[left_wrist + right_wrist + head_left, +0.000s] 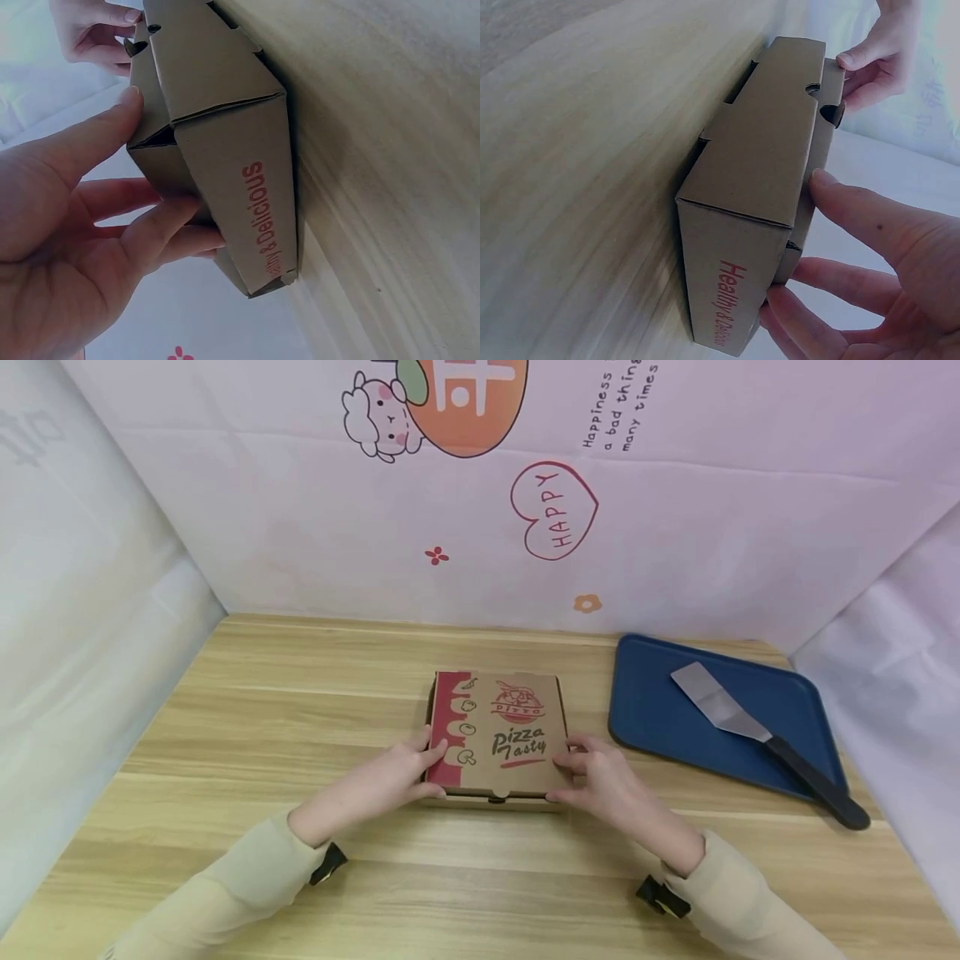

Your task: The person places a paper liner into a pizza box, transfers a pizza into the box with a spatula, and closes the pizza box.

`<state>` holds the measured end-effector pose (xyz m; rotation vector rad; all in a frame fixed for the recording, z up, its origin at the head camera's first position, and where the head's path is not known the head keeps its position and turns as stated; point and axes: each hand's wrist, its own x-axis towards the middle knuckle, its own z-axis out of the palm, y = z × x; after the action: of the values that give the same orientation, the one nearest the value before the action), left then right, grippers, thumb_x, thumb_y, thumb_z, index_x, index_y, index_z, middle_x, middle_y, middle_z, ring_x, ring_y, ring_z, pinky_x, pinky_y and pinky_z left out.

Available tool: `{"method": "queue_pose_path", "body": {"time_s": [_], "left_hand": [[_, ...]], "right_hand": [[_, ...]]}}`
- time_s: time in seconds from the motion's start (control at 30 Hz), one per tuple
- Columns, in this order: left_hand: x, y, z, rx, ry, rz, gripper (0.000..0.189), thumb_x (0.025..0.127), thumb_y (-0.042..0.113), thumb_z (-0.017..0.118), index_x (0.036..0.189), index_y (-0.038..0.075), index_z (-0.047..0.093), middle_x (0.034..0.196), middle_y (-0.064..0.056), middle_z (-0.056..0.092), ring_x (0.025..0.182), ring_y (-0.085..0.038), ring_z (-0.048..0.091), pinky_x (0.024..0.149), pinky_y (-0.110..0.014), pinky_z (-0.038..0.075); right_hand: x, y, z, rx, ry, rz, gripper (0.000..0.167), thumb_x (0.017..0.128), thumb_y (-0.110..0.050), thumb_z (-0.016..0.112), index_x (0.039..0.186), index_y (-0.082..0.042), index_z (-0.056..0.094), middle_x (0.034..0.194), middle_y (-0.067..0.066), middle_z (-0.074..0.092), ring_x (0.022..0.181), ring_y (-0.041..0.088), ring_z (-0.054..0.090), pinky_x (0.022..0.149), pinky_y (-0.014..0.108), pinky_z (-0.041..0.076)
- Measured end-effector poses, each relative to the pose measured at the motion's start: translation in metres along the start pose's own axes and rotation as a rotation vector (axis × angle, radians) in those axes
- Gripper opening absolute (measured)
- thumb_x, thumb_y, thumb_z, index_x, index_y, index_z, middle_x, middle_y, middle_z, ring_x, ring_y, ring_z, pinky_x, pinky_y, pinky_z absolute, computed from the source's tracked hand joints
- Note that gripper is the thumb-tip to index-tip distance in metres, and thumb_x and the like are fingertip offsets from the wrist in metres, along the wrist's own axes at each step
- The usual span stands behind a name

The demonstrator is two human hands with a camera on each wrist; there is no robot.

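Note:
A cardboard pizza box [521, 760] with a red strip and "Pizza Tasty" print lies on the wooden table, its front toward me. At its left front corner, my left hand [393, 772] grips the lid, thumb on the front and fingers along the side. My right hand [603, 777] holds the opposite front corner likewise. The left wrist view shows the lid [161, 161] a little raised from the base at its front edge, with a dark gap at the corner. What the box contains is hidden.
To the right lies a blue tray [645, 710], and across it a metal spatula [723, 706] with a black handle that reaches past the tray's near edge. A printed white cloth [300, 527] stands behind the wooden table [285, 693], with white cloth at both sides.

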<state>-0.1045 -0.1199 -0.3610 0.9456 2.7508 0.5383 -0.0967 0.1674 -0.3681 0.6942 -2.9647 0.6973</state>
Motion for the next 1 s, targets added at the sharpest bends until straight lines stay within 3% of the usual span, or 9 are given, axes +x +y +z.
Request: {"method": "queue_pose_path", "body": {"time_s": [0.27,0.5,0.63,0.8,1.0], "left_hand": [[0.002,0.003,0.0,0.024,-0.052,-0.007,0.062,0.084,0.03,0.062,0.128,-0.01,0.044,0.138,-0.034,0.026,0.114,-0.038,0.049,0.088,-0.037,0.05],[0.002,0.004,0.009,0.144,0.013,0.054,0.052,0.087,0.023,0.06,0.122,-0.014,0.048,0.132,-0.035,0.036,0.101,-0.037,0.058,0.075,-0.031,0.055],[0.002,0.003,0.012,0.172,0.042,0.068,0.051,0.086,0.023,0.061,0.12,-0.014,0.05,0.13,-0.034,0.039,0.104,-0.037,0.057,0.078,-0.031,0.055],[0.001,0.004,0.014,0.197,0.043,0.05,0.051,0.087,0.024,0.061,0.122,-0.012,0.05,0.131,-0.032,0.04,0.11,-0.037,0.054,0.082,-0.034,0.053],[0.0,0.004,0.011,0.151,0.067,0.013,0.051,0.085,0.024,0.064,0.121,-0.01,0.052,0.13,-0.029,0.044,0.101,-0.035,0.059,0.082,-0.036,0.053]], "right_hand": [[0.0,0.0,-0.002,0.005,-0.016,0.014,0.041,0.067,-0.021,0.08,0.098,0.003,0.069,0.113,0.023,0.057,0.101,0.036,0.056,0.081,0.044,0.052],[0.0,0.0,-0.003,-0.004,-0.014,-0.001,0.035,0.069,-0.017,0.078,0.096,0.004,0.07,0.111,0.023,0.058,0.098,0.035,0.057,0.078,0.042,0.053],[0.0,-0.001,0.0,-0.032,0.007,-0.036,0.03,0.071,-0.014,0.077,0.093,0.005,0.07,0.109,0.022,0.059,0.097,0.034,0.057,0.079,0.042,0.052],[-0.001,-0.003,0.003,-0.057,0.04,-0.086,0.027,0.072,-0.012,0.076,0.09,0.007,0.07,0.108,0.022,0.061,0.1,0.035,0.056,0.084,0.044,0.051],[-0.002,0.001,0.003,-0.024,0.029,-0.078,0.026,0.073,-0.012,0.075,0.093,0.005,0.07,0.111,0.02,0.061,0.102,0.035,0.056,0.084,0.045,0.05]]}}
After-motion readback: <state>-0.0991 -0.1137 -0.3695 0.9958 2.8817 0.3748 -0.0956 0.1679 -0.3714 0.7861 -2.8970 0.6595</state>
